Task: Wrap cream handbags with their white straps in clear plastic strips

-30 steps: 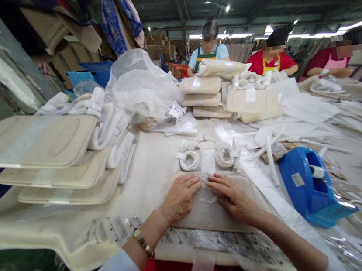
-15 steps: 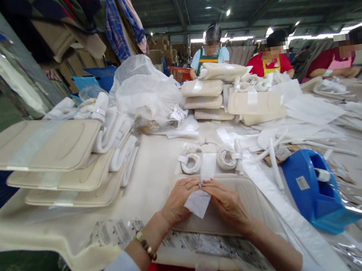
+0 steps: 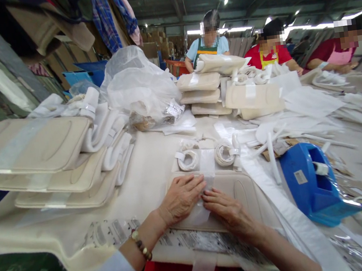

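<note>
Directly in front of me lies a beige padded panel (image 3: 240, 189), with a whitish translucent strip (image 3: 206, 162) running over its middle. My left hand (image 3: 182, 197) rests flat on the strip and panel, its fingers stretched out to the right. On the strip's right edge, my right hand (image 3: 229, 211) presses with extended fingers, close to the left fingertips. Both hands are open, neither gripping anything. Beyond the panel, a coiled white cord (image 3: 188, 160) sits left of the strip and a second coiled cord (image 3: 224, 154) right of it. Printed clear plastic (image 3: 194, 239) shows under the panel's near edge.
Strapped beige panels (image 3: 26, 143) are stacked at left, with more stacked panels (image 3: 199, 80) at the back. A large plastic bag (image 3: 141, 81) stands between them. To the right are a blue tape dispenser (image 3: 309, 185) and white sheets (image 3: 312, 102). Several co-workers sit across the table.
The strip's near end, raised between my fingers before, now lies down on the panel. My left hand has flattened over it, and my right hand has shifted slightly nearer me.
</note>
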Motion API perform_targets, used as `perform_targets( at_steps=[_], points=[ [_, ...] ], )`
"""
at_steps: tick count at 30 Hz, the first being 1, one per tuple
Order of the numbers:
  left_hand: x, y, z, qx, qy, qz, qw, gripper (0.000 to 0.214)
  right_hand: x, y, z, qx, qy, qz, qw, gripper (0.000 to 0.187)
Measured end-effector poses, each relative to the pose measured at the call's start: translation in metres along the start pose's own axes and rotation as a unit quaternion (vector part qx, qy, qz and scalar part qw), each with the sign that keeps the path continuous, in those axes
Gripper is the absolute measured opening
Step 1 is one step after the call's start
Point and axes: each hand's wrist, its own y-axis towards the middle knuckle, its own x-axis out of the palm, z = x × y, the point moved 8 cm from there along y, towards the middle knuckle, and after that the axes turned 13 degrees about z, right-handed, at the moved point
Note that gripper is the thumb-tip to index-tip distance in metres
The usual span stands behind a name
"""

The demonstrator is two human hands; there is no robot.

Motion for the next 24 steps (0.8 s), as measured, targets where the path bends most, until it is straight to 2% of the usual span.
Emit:
perform_targets(
  at_steps=[3,6,9,12,14,17,19,24],
  points=[
    [0.001,0.001,0.004,0.007,0.027,-0.022,0.999,0.040,-0.001,0.000,-0.002,0.010,0.005,-0.025,1.000,0.026],
    [0.003,0.000,0.005,0.011,0.030,-0.045,0.998,0.048,-0.011,-0.005,-0.013,0.030,0.025,-0.046,0.998,0.031],
    [0.004,0.000,0.004,0.004,0.024,-0.066,0.998,0.054,-0.021,-0.022,-0.035,0.040,0.001,-0.058,0.997,0.038],
    [0.003,0.001,0.005,-0.008,0.017,-0.084,0.996,0.056,-0.018,-0.044,-0.063,-0.006,-0.075,-0.061,0.995,0.044],
    [0.001,0.003,0.007,-0.015,0.015,-0.098,0.995,0.059,-0.011,-0.054,-0.077,-0.034,-0.124,-0.035,0.991,0.044],
    [0.000,0.007,0.011,-0.019,0.018,-0.126,0.992,0.067,-0.004,-0.057,-0.085,-0.028,-0.166,0.036,0.985,0.036],
    [0.001,0.010,0.016,-0.010,0.018,-0.148,0.989,0.077,0.000,-0.055,-0.088,-0.024,-0.151,0.073,0.986,0.032],
    [0.006,0.015,0.027,0.004,0.013,-0.186,0.982,0.098,-0.002,-0.047,-0.088,0.017,-0.054,0.120,0.991,0.026]
  ],
)
